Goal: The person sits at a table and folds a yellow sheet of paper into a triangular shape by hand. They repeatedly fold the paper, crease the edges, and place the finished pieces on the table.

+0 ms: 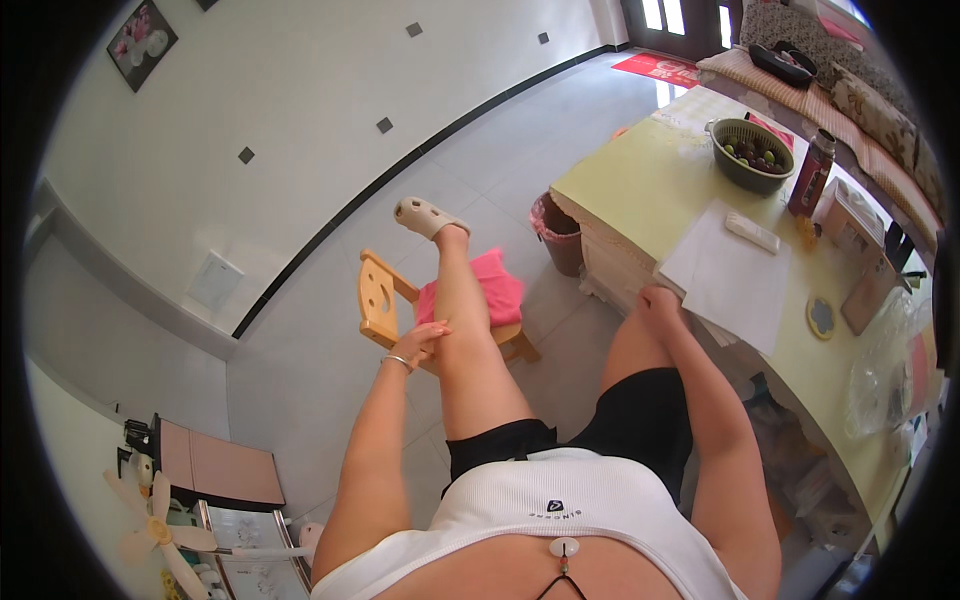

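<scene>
My left hand [426,343], with a bracelet at the wrist, lies on the side of my raised left leg [463,310], fingers stretched along the skin. That leg extends over a small wooden chair [378,305] with a pink cloth [497,285] on its seat; the foot wears a beige clog [425,216]. My right hand [660,304] is curled into a loose fist by my right knee, close to the table edge. Nothing shows sticking out of it. Beside it on the table lie white sheets [715,270] with a white oblong object [752,234] on top.
The table [630,180] also bears a colander [750,175] of dark and green fruit, a red flask [813,175], a box [850,215] and clear plastic bags [885,370]. A lined bin [557,240] stands at its corner. A fan [158,530] is at lower left, a sofa [870,110] at far right.
</scene>
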The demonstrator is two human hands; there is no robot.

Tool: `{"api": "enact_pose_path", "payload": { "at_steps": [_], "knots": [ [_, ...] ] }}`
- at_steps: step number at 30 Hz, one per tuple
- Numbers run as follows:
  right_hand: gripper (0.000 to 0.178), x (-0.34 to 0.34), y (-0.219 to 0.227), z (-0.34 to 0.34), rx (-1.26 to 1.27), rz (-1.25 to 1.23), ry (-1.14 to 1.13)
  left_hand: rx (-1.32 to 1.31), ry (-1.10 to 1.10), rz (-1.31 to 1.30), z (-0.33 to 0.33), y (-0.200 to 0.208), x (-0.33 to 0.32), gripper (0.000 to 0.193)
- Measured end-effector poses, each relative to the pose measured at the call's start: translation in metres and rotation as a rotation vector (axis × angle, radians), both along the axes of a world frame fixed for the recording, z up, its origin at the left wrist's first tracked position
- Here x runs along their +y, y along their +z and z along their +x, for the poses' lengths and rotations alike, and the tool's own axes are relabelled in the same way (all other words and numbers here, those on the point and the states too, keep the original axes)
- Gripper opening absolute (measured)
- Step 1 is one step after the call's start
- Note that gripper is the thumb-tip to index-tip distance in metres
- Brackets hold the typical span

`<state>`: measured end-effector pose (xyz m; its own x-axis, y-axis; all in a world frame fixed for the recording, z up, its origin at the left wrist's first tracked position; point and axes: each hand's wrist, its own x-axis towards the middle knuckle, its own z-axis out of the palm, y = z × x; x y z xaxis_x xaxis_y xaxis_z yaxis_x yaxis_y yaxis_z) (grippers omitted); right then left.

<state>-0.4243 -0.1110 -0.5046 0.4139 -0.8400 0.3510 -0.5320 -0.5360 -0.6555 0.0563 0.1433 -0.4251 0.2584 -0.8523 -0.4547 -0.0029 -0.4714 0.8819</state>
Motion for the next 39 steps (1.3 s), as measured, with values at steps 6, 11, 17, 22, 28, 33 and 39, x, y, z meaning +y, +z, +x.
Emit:
{"api": "enact_pose_path", "payload": {
  "at_steps": [6, 11, 17, 22, 28, 33, 39],
  "knots": [
    [0.012, 0.037, 0.060, 0.002, 0.095, 0.074, 0.045, -0.889, -0.151, 0.077, -0.022, -0.018, -0.067, 0.028],
    [0.012, 0.040, 0.063, 0.009, 0.102, 0.043, 0.030, -1.058, -0.184, -0.296, -0.116, -0.050, -0.123, 0.030],
    [0.012, 0.044, 0.069, 0.013, 0.095, -0.027, 0.055, -1.045, -0.473, -0.154, -0.204, -0.129, -0.111, 0.044],
    [0.011, 0.046, 0.070, 0.016, 0.106, 0.020, 0.050, -1.055, -0.929, 0.216, -0.235, -0.135, -0.082, 0.054],
    [0.010, 0.046, 0.074, 0.032, 0.095, -0.001, 0.055, -0.923, -1.042, 0.461, -0.208, -0.123, -0.093, 0.060],
    [0.011, 0.048, 0.073, 0.039, 0.122, -0.045, 0.067, -1.282, -0.795, 0.135, -0.201, -0.069, -0.080, 0.067],
    [0.011, 0.047, 0.073, 0.041, 0.133, -0.076, 0.073, -1.379, 0.404, -0.030, -0.080, 0.084, -0.055, 0.074]
  ]
}}
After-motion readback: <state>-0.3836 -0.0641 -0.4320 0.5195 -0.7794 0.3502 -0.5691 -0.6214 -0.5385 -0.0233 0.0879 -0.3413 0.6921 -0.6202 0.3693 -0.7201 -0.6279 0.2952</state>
